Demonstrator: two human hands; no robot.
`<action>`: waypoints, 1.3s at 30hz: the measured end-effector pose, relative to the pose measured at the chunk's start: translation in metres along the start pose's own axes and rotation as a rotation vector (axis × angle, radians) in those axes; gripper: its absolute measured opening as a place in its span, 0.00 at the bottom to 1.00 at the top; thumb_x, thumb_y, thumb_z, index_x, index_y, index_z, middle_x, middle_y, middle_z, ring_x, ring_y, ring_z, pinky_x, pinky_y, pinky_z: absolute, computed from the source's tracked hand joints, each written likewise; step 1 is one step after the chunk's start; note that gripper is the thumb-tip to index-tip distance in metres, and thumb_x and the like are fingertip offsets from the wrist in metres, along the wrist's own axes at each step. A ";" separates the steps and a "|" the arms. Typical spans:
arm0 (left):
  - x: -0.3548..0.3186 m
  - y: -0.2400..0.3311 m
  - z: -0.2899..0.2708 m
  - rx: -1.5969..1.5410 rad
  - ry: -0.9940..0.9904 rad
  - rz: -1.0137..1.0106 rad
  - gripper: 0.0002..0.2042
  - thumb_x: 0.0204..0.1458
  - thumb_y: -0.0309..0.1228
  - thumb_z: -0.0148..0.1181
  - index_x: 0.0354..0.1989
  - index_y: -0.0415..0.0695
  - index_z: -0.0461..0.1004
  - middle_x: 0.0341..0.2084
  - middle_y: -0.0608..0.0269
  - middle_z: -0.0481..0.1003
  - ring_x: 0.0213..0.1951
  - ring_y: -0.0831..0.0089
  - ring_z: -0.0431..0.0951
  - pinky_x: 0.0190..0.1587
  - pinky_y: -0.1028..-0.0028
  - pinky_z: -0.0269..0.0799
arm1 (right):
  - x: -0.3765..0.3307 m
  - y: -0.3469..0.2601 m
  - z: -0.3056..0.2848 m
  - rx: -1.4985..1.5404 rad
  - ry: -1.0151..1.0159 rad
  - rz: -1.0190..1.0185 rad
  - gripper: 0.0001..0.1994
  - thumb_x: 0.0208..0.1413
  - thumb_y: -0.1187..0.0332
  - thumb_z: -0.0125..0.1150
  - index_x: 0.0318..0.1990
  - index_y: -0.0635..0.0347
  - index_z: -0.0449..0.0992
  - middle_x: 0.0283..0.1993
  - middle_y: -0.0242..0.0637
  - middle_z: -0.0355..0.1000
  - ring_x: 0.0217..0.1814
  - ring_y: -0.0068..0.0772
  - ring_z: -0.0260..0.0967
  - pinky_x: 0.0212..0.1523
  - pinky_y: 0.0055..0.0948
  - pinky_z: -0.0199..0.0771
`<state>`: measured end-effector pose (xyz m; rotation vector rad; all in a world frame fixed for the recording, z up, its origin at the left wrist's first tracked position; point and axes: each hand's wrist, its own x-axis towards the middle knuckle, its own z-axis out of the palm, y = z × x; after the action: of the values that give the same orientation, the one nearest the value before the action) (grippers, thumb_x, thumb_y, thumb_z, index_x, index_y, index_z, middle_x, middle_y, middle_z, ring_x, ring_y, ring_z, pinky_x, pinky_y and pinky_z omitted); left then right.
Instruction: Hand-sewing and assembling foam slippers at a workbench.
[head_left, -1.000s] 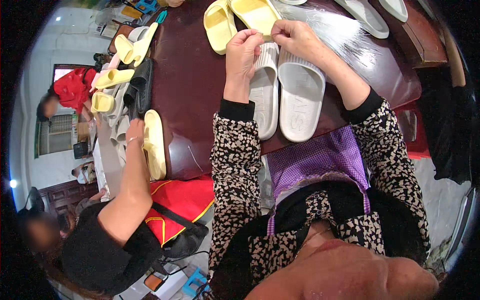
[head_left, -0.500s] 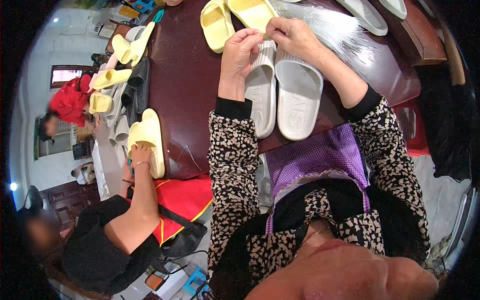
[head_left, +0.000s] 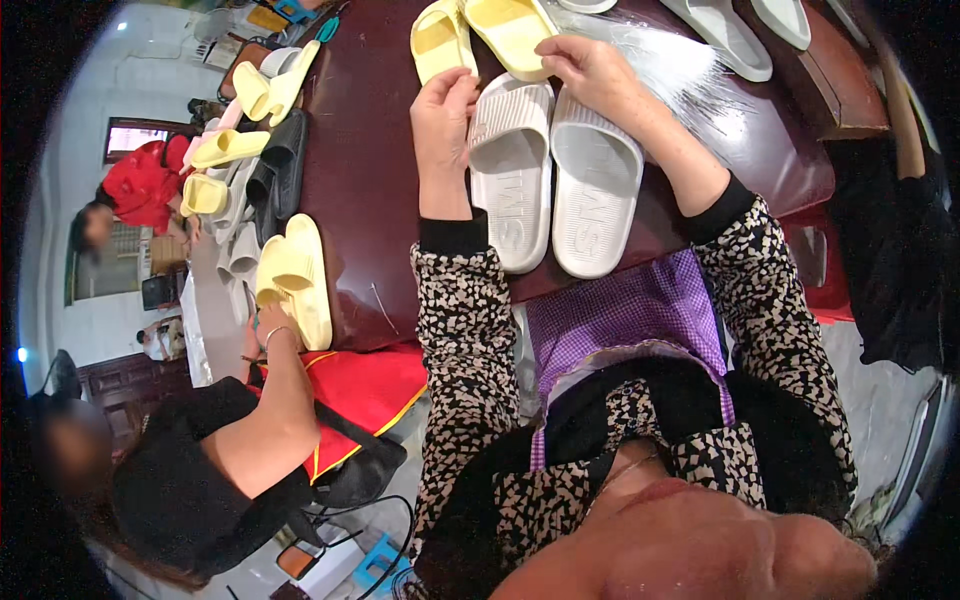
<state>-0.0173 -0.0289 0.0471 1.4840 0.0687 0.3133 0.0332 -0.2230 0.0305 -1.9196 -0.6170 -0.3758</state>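
Observation:
A pair of pale grey slide slippers lies side by side on the dark red table in front of me, a left slipper (head_left: 511,215) and a right slipper (head_left: 596,200), soles down and straps away from me. My left hand (head_left: 443,115) is closed in a pinch beside the left slipper's strap. Over the far end of the right slipper, my right hand (head_left: 598,75) has its thumb and forefinger drawn together. Whatever lies between the fingers is too small or clear to make out. Just beyond are two yellow slippers (head_left: 505,35), close to my fingertips.
A bundle of thin clear strands (head_left: 680,70) lies right of my right hand. More grey slippers (head_left: 725,35) sit at the far right by a brown box (head_left: 835,75). Along the left edge, a co-worker's hand (head_left: 272,318) touches yellow slippers (head_left: 300,275), with several other slippers beyond.
My hands were together at the far end of the grey slippers; now they are apart, the left one moved left. The left grey slipper has shifted slightly left. The co-worker's hand moved slightly nearer.

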 end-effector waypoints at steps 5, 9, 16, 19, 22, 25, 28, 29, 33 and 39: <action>-0.006 -0.030 -0.044 0.176 0.150 -0.055 0.09 0.54 0.29 0.55 0.39 0.36 0.74 0.28 0.64 0.74 0.27 0.80 0.72 0.28 0.81 0.68 | 0.001 -0.016 -0.019 -0.143 0.105 -0.145 0.10 0.54 0.69 0.54 0.41 0.62 0.74 0.35 0.44 0.75 0.35 0.36 0.74 0.38 0.30 0.72; -0.010 -0.032 -0.037 0.201 0.160 -0.191 0.10 0.54 0.31 0.55 0.38 0.37 0.74 0.28 0.63 0.74 0.27 0.80 0.72 0.28 0.82 0.67 | -0.039 -0.049 -0.041 -0.072 -0.133 -0.109 0.11 0.54 0.71 0.54 0.43 0.64 0.73 0.35 0.46 0.74 0.36 0.42 0.73 0.39 0.31 0.72; -0.008 -0.031 -0.025 0.241 0.089 -0.190 0.10 0.53 0.31 0.54 0.36 0.37 0.74 0.25 0.65 0.73 0.22 0.82 0.69 0.22 0.82 0.64 | -0.082 -0.060 -0.026 -0.348 -0.342 -0.137 0.13 0.51 0.68 0.55 0.45 0.59 0.72 0.31 0.47 0.70 0.32 0.48 0.71 0.36 0.39 0.72; -0.007 -0.031 -0.021 0.238 0.056 -0.210 0.09 0.53 0.32 0.54 0.35 0.38 0.74 0.22 0.67 0.72 0.18 0.82 0.67 0.19 0.82 0.61 | -0.079 -0.056 -0.016 -0.489 -0.313 -0.132 0.11 0.51 0.66 0.55 0.41 0.60 0.72 0.30 0.48 0.70 0.32 0.49 0.71 0.35 0.40 0.72; -0.006 -0.034 -0.023 0.256 0.038 -0.209 0.09 0.52 0.32 0.54 0.32 0.38 0.74 0.18 0.68 0.70 0.15 0.83 0.65 0.16 0.82 0.58 | -0.076 -0.048 -0.016 -0.573 -0.342 -0.084 0.10 0.52 0.64 0.54 0.37 0.61 0.71 0.29 0.50 0.70 0.33 0.50 0.72 0.33 0.41 0.73; -0.006 -0.035 -0.019 0.264 0.047 -0.220 0.09 0.52 0.33 0.54 0.31 0.38 0.74 0.16 0.68 0.69 0.14 0.82 0.64 0.14 0.82 0.57 | -0.084 -0.042 -0.019 -0.477 -0.298 -0.058 0.10 0.52 0.63 0.54 0.32 0.62 0.71 0.28 0.49 0.69 0.32 0.49 0.71 0.31 0.41 0.72; 0.000 -0.037 -0.016 0.253 0.078 -0.249 0.10 0.52 0.33 0.54 0.30 0.38 0.74 0.15 0.68 0.68 0.13 0.82 0.64 0.14 0.81 0.56 | -0.099 -0.047 -0.033 -0.452 -0.265 -0.067 0.10 0.52 0.64 0.55 0.31 0.62 0.72 0.27 0.48 0.69 0.31 0.49 0.71 0.31 0.41 0.73; 0.001 -0.040 -0.019 0.266 0.092 -0.246 0.10 0.52 0.33 0.54 0.30 0.38 0.75 0.15 0.68 0.68 0.13 0.81 0.64 0.14 0.81 0.57 | -0.104 -0.049 -0.036 -0.427 -0.262 -0.083 0.09 0.51 0.65 0.56 0.31 0.63 0.72 0.26 0.48 0.70 0.31 0.48 0.71 0.32 0.41 0.73; 0.007 -0.053 -0.023 0.325 0.109 -0.230 0.10 0.52 0.33 0.54 0.30 0.38 0.75 0.15 0.67 0.69 0.14 0.81 0.65 0.14 0.81 0.58 | -0.119 -0.060 -0.067 -0.302 -0.267 -0.071 0.05 0.50 0.71 0.57 0.30 0.63 0.71 0.25 0.45 0.67 0.28 0.47 0.68 0.30 0.40 0.68; 0.021 -0.080 -0.036 0.503 0.137 -0.165 0.10 0.52 0.32 0.53 0.31 0.37 0.74 0.17 0.66 0.70 0.15 0.82 0.65 0.16 0.80 0.59 | -0.127 -0.042 -0.096 -0.158 -0.206 -0.105 0.07 0.50 0.69 0.58 0.32 0.63 0.73 0.25 0.45 0.69 0.27 0.41 0.70 0.31 0.36 0.72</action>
<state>0.0072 0.0064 -0.0323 1.9390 0.4021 0.2739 -0.0934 -0.3280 0.0358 -2.0986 -0.8479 -0.3022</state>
